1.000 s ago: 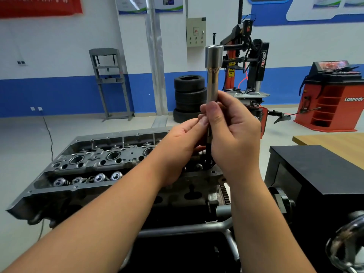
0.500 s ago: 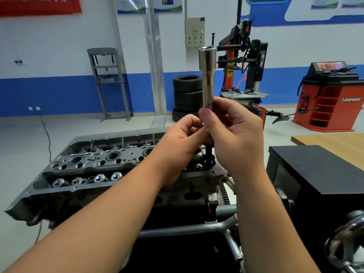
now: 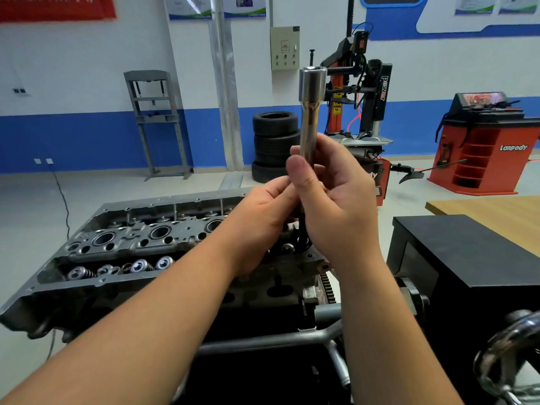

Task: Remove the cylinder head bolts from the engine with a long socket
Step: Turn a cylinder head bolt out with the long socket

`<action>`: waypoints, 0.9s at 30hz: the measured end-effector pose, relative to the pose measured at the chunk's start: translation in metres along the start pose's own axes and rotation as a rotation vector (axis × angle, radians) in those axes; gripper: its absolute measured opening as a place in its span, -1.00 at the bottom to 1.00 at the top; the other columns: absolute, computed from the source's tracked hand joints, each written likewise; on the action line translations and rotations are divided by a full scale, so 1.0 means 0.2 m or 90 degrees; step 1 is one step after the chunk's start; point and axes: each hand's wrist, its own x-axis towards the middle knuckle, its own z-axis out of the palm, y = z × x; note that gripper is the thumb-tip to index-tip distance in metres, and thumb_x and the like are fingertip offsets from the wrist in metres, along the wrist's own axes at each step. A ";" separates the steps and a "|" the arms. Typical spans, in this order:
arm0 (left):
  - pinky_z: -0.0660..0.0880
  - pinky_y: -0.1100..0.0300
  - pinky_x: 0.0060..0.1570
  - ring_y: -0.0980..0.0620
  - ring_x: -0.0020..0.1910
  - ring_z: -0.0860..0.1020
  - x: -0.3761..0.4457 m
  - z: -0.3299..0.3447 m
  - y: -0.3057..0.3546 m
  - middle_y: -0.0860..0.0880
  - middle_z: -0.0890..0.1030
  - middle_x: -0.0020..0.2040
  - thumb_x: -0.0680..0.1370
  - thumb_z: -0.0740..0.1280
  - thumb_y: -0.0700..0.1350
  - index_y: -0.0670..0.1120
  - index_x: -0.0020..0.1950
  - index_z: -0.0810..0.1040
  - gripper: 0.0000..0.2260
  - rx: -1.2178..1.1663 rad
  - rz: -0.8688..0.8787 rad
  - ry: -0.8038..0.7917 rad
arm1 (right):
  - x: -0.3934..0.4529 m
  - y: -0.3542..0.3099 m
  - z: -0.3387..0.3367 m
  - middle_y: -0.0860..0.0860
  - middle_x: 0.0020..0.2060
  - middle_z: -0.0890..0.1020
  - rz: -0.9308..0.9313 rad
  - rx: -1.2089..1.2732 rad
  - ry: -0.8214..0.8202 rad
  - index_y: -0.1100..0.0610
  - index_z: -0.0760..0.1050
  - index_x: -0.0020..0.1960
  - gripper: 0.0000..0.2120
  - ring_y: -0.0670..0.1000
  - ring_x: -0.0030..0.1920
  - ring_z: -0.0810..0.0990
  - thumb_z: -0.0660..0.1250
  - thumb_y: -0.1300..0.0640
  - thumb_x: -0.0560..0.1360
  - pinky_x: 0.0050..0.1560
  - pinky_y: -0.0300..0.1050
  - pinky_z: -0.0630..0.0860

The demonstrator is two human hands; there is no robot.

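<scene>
A long chrome socket [image 3: 310, 112] stands upright above the near right end of the grey cylinder head [image 3: 131, 238]. My right hand [image 3: 336, 200] grips its lower shaft with thumb and fingers curled round it. My left hand [image 3: 260, 217] is curled just below, its fingertips against the dark bolt shank [image 3: 302, 232] that hangs under the socket. The bolt's lower end with its washer sits at a hole in the head; how far it is out is hidden by my hands.
Valve springs [image 3: 140, 266] line the head's near row. A black cabinet [image 3: 467, 252] stands close on the right, with a wooden table [image 3: 496, 217] behind it. Stacked tyres [image 3: 274, 144], a tyre changer [image 3: 359, 92] and a red balancer [image 3: 491, 141] stand far back.
The socket and both hands have shifted slightly left and a little upward together. My right fingers have moved their grip round the shaft.
</scene>
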 end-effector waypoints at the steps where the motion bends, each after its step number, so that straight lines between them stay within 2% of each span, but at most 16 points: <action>1: 0.65 0.12 0.10 -0.03 0.14 0.69 0.00 0.00 0.00 -0.09 0.73 0.14 0.65 0.24 0.11 -0.05 0.28 0.62 -0.66 0.003 0.004 0.006 | 0.00 -0.01 0.01 -0.21 -0.10 0.67 -0.006 0.006 0.002 0.10 0.55 0.26 -0.71 -0.08 -0.06 0.68 0.39 0.03 0.58 -0.03 -0.27 0.55; 4: 0.63 0.19 0.00 0.00 0.08 0.71 0.00 0.00 0.00 -0.04 0.74 0.09 0.64 0.27 0.11 -0.02 0.25 0.64 -0.69 -0.001 0.017 0.020 | 0.00 0.00 0.02 -0.14 -0.12 0.68 0.007 0.057 0.019 0.12 0.56 0.25 -0.71 -0.05 -0.08 0.69 0.44 0.10 0.56 -0.01 -0.15 0.60; 7: 0.65 0.14 0.07 -0.06 0.13 0.70 0.00 0.01 0.00 -0.07 0.74 0.12 0.58 0.29 0.16 -0.03 0.26 0.64 -0.62 0.000 0.024 0.028 | 0.00 0.03 0.02 -0.04 -0.12 0.70 0.037 0.074 0.040 0.10 0.60 0.18 -0.80 0.08 -0.04 0.70 0.42 0.10 0.57 0.03 0.17 0.64; 8: 0.65 0.14 0.08 -0.07 0.13 0.70 0.00 0.01 0.00 -0.08 0.74 0.12 0.57 0.31 0.16 -0.03 0.26 0.64 -0.62 0.000 0.025 0.031 | 0.01 0.03 0.02 -0.03 -0.13 0.70 0.037 0.073 0.040 0.10 0.60 0.15 -0.82 0.10 -0.05 0.70 0.40 0.09 0.58 0.03 0.22 0.63; 10: 0.66 0.12 0.08 -0.06 0.13 0.70 0.00 0.00 -0.01 -0.07 0.74 0.12 0.54 0.33 0.15 -0.02 0.25 0.63 -0.63 -0.002 0.028 0.040 | 0.01 0.04 0.02 -0.01 -0.14 0.69 0.034 0.081 0.024 0.07 0.59 0.14 -0.86 0.10 -0.06 0.69 0.36 0.09 0.60 0.03 0.20 0.64; 13: 0.59 -0.09 0.27 -0.12 0.21 0.66 0.00 -0.01 -0.01 -0.10 0.72 0.17 0.52 0.33 0.16 0.00 0.24 0.62 -0.62 -0.010 0.006 0.038 | 0.01 0.03 0.01 0.00 -0.15 0.70 0.038 0.098 -0.003 0.01 0.58 0.13 -0.88 0.08 -0.06 0.70 0.32 0.08 0.62 0.02 0.10 0.64; 15: 0.54 -0.02 0.34 -0.07 0.25 0.66 0.00 -0.01 -0.01 -0.11 0.70 0.22 0.57 0.26 0.14 -0.02 0.26 0.61 -0.63 -0.035 -0.005 0.017 | 0.02 0.03 0.01 0.00 -0.14 0.71 0.046 0.113 -0.008 -0.03 0.57 0.13 -0.88 0.08 -0.06 0.71 0.30 0.07 0.62 0.02 0.11 0.64; 17: 0.54 0.04 0.35 -0.01 0.23 0.67 0.00 -0.01 -0.02 -0.11 0.71 0.21 0.67 0.22 0.03 -0.05 0.26 0.61 -0.72 -0.034 -0.004 -0.001 | 0.03 0.04 -0.01 0.00 -0.12 0.73 0.055 0.118 -0.011 -0.05 0.55 0.16 -0.86 0.07 -0.03 0.72 0.28 0.08 0.63 0.03 0.05 0.64; 20: 0.57 0.03 0.31 -0.03 0.20 0.68 0.01 -0.01 -0.03 -0.14 0.72 0.18 0.68 0.23 0.03 -0.09 0.28 0.61 -0.70 -0.015 0.000 -0.004 | 0.03 0.03 -0.01 -0.05 -0.07 0.73 0.039 0.106 -0.030 -0.09 0.51 0.21 -0.83 0.01 0.01 0.71 0.25 0.08 0.65 0.06 -0.07 0.62; 22: 0.64 0.06 0.16 -0.02 0.15 0.70 0.01 -0.02 -0.03 -0.11 0.73 0.15 0.67 0.26 0.06 -0.09 0.31 0.61 -0.68 0.002 0.001 0.002 | 0.02 0.03 0.00 -0.12 -0.06 0.72 0.012 0.086 -0.027 -0.11 0.51 0.21 -0.83 -0.04 -0.02 0.70 0.30 0.04 0.63 0.05 -0.11 0.61; 24: 0.63 0.11 0.05 -0.01 0.11 0.70 0.01 -0.02 -0.02 -0.09 0.73 0.13 0.68 0.28 0.06 -0.08 0.31 0.62 -0.69 0.009 0.004 0.008 | 0.02 0.02 0.01 -0.13 -0.12 0.70 0.008 0.084 -0.004 -0.03 0.57 0.19 -0.80 -0.07 -0.09 0.68 0.39 0.02 0.57 -0.02 -0.13 0.60; 25: 0.62 0.05 0.07 -0.05 0.11 0.70 0.00 -0.02 -0.02 -0.12 0.73 0.13 0.65 0.30 0.08 -0.10 0.30 0.62 -0.66 0.016 0.007 0.015 | 0.02 0.03 0.02 -0.11 -0.15 0.69 0.023 0.103 0.020 0.03 0.61 0.17 -0.79 -0.06 -0.13 0.67 0.43 0.04 0.55 -0.05 -0.11 0.61; 27: 0.58 -0.19 0.20 -0.16 0.13 0.67 0.00 -0.01 -0.02 -0.20 0.71 0.12 0.57 0.34 0.14 -0.17 0.25 0.62 -0.57 0.033 0.015 0.034 | 0.01 0.04 0.01 -0.08 -0.21 0.69 0.054 0.156 0.072 0.11 0.66 0.10 -0.82 -0.02 -0.18 0.66 0.46 0.09 0.52 -0.09 -0.05 0.60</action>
